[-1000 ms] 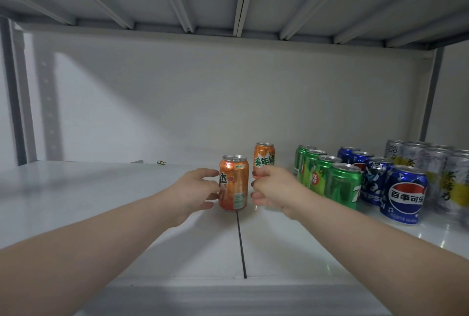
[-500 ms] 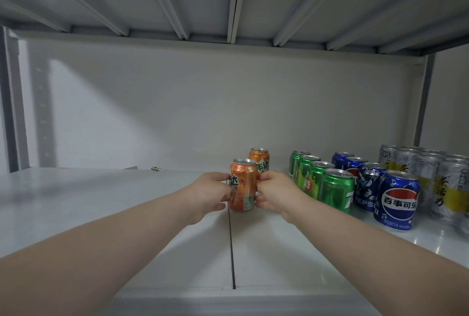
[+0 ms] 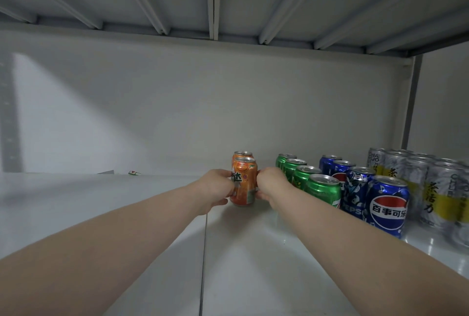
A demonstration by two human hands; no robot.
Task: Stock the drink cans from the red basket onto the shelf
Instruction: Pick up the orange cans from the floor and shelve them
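White metal shelf (image 3: 101, 201) carries rows of upright cans: green aluminium cans (image 3: 322, 188), blue Pepsi cans (image 3: 387, 204), silver-and-yellow cans (image 3: 441, 188) at far right. Orange aluminium drink can (image 3: 244, 183) stands on shelf, long axis vertical, top up, just before second orange can (image 3: 242, 154), left of green row. Left hand (image 3: 215, 188) and right hand (image 3: 272, 185) grasp its two sides, fingers curled.

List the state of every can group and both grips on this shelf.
front orange can, upright, held from both sides, directly in front of the back one
back orange can, upright, mostly hidden behind the front one
left grip, curled round the front orange can's left side
right grip, curled against its right side
green cans, upright, one row of four
blue cans, upright, one row of four
silver cans, upright, count unclear
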